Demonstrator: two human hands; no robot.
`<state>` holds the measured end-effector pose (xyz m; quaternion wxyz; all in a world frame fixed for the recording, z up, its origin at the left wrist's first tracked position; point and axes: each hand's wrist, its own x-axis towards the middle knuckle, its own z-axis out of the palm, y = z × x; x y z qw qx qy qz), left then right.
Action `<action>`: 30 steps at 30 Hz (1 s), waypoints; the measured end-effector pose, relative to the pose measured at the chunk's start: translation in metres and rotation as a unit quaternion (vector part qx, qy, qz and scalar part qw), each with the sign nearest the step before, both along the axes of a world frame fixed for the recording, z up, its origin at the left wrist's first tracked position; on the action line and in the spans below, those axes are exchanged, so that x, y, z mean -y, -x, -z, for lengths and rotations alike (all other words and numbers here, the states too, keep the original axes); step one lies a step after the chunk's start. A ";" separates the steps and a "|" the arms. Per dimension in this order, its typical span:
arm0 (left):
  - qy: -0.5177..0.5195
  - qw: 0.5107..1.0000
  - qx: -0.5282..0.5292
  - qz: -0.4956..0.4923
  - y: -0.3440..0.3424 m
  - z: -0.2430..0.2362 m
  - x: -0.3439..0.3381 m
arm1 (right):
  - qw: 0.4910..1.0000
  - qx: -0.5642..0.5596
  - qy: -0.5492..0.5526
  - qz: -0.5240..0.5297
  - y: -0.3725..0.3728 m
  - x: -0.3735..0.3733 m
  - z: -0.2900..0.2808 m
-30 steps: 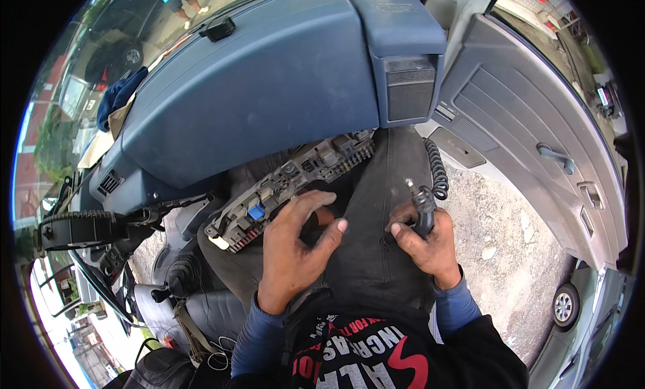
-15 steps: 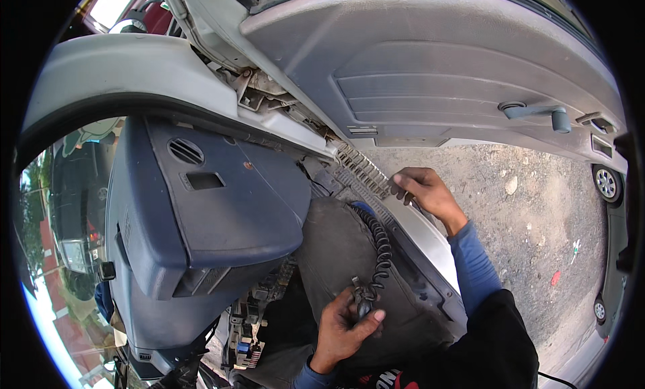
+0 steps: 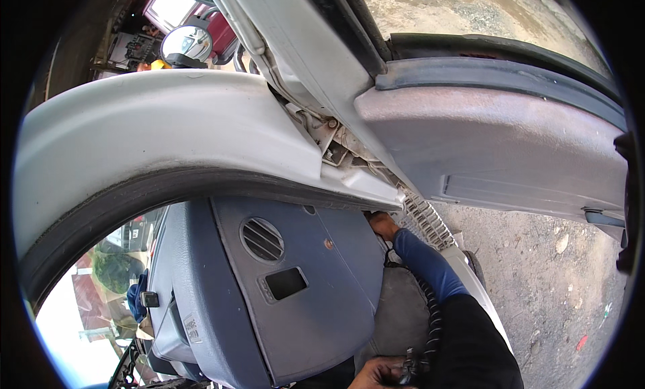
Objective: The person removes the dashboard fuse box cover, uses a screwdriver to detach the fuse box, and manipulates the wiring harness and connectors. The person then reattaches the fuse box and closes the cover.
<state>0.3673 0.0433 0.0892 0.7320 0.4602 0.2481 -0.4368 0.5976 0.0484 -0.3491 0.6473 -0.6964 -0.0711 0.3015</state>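
My right hand point(image 3: 383, 225) reaches into the gap between the end of the blue-grey dashboard point(image 3: 316, 288) and the door frame. Its fingers are hidden there, so what they touch does not show. At the lower edge my left hand point(image 3: 376, 375) is closed around a small dark probe-like tool point(image 3: 408, 367) with a metal tip; part of the hand is cut off by the picture's edge. From this tool a coiled black cord point(image 3: 433, 315) runs up beside my right forearm, over the dark floor mat point(image 3: 401, 305).
The opened vehicle door point(image 3: 497, 147) spans the upper right. A white door pillar point(image 3: 168, 120) arches across the left. Beside my right wrist lies a ribbed pale strip point(image 3: 430, 221) along the sill. Gravel ground point(image 3: 537, 281) lies outside.
My right hand has moved from the ribbed strip into the gap at the dashboard's end. The view has shifted, so the dashboard fills more of it. My left hand keeps the tool.
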 end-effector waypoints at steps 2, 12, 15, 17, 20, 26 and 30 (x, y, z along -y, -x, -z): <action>0.009 0.997 0.008 0.078 -0.013 0.002 0.002 | 0.812 0.528 0.245 0.048 -0.027 0.020 0.085; -0.001 1.000 -0.006 0.025 0.010 0.014 -0.005 | 0.994 0.091 0.005 -0.055 0.006 0.026 0.051; 0.002 0.999 0.018 0.048 0.000 0.013 -0.002 | 0.846 -0.371 -0.321 0.209 -0.003 0.015 0.055; 0.004 0.999 0.015 0.038 0.004 0.014 -0.004 | 0.863 -0.349 -0.309 0.195 0.012 0.012 0.035; 0.016 0.999 0.013 0.049 0.001 0.017 -0.006 | 0.860 -0.343 -0.314 0.208 0.016 0.013 0.023; 0.022 0.999 0.007 0.027 -0.006 0.008 0.002 | 0.864 -0.343 -0.270 0.251 0.016 0.006 0.035; 0.015 0.999 0.027 0.045 -0.001 0.014 -0.003 | 0.910 -0.252 -0.203 0.259 0.019 0.002 0.041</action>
